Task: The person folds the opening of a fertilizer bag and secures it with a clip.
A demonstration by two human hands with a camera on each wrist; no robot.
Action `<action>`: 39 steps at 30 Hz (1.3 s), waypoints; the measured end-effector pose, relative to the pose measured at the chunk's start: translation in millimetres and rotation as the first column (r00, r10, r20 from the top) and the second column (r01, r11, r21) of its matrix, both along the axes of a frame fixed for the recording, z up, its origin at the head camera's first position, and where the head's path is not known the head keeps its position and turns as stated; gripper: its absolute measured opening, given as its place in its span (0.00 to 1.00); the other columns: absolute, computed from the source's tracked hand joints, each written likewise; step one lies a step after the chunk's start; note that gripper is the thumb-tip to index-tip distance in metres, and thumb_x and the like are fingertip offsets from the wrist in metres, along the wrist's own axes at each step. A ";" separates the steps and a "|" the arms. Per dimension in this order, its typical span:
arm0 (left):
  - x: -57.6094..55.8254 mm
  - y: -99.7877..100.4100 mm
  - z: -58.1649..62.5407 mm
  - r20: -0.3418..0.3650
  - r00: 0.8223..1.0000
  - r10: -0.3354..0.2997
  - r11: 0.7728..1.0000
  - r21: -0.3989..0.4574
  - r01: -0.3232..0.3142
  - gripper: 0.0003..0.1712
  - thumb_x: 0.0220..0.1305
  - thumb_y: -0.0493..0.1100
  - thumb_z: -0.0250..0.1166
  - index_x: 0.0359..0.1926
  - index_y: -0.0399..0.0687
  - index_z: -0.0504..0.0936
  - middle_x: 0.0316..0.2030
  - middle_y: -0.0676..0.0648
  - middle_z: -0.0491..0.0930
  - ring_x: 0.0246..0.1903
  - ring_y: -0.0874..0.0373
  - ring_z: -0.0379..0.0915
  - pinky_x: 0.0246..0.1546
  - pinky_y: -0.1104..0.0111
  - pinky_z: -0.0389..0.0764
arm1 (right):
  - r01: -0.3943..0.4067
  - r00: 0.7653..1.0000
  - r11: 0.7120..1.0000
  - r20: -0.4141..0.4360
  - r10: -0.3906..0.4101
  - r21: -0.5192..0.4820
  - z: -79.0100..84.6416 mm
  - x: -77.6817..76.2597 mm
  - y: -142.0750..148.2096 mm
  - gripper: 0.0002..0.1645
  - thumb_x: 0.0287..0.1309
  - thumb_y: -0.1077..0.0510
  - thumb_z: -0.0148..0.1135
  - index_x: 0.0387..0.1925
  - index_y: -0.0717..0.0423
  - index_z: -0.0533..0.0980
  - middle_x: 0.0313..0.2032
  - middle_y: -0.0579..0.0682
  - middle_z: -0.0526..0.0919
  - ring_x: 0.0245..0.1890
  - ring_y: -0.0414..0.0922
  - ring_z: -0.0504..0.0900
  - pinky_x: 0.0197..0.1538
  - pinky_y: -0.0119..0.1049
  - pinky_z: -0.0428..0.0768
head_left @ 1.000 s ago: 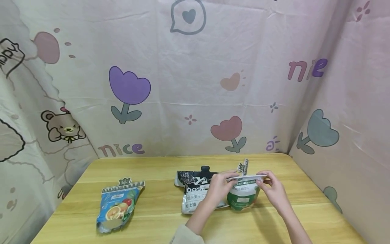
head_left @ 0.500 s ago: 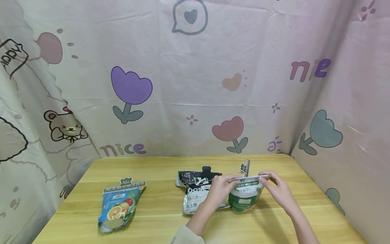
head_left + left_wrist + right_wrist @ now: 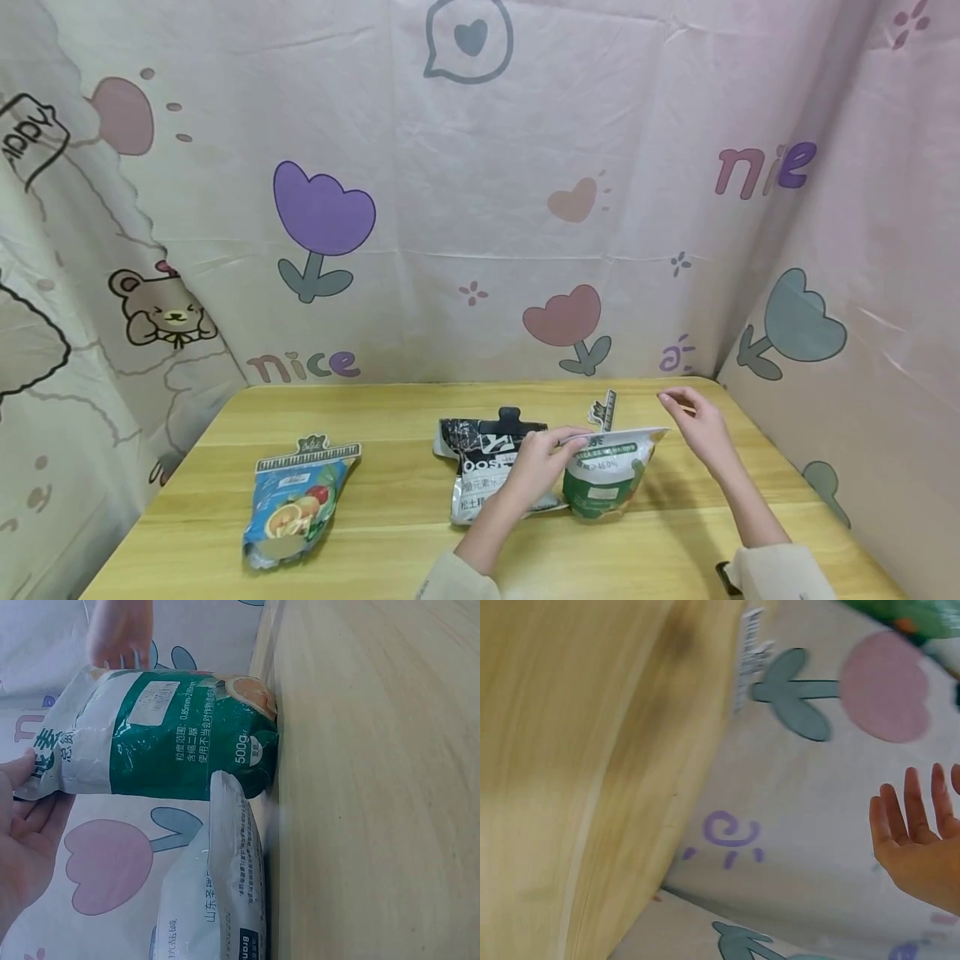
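My left hand (image 3: 536,471) pinches the upper left corner of a green and white bag (image 3: 600,483), thumb in front and fingers behind. In the left wrist view the bag (image 3: 161,735) stands on the table with its flat top edge in that hand's grip (image 3: 30,847). My right hand (image 3: 703,432) is in the air just right of the bag's free top corner, holding nothing. Its fingers (image 3: 915,806) look straight and relaxed in the right wrist view. Behind the bag, a black and white bag clip (image 3: 608,411) sticks up, its lower part hidden.
To the left of the green bag lies a black and silver bag (image 3: 476,487) with a black clip (image 3: 509,421) on its top. A blue bag with fruit pictures (image 3: 292,508), closed by a patterned clip (image 3: 309,452), is farther left on the wooden table (image 3: 390,550).
My right hand has let go of the green bag's right top corner and moved up and right. My left hand keeps its pinch on the other corner.
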State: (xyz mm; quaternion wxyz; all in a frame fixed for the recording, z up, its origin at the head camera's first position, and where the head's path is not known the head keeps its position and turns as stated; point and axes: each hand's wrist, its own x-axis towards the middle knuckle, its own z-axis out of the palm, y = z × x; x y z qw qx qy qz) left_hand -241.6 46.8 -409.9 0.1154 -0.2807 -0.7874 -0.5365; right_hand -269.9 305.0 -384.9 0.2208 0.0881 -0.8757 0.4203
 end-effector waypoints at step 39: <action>-2.0 5.3 4.6 0.078 0.997 -0.002 1.000 -0.029 0.004 0.16 0.65 0.51 0.56 0.45 0.49 0.83 0.42 0.53 0.81 0.41 0.66 0.74 0.39 0.72 0.76 | -0.303 0.947 0.667 0.139 0.288 0.681 -69.4 -96.5 -12.5 0.09 0.51 0.64 0.61 0.37 0.59 0.79 0.33 0.50 0.75 0.34 0.50 0.76 0.37 0.45 0.77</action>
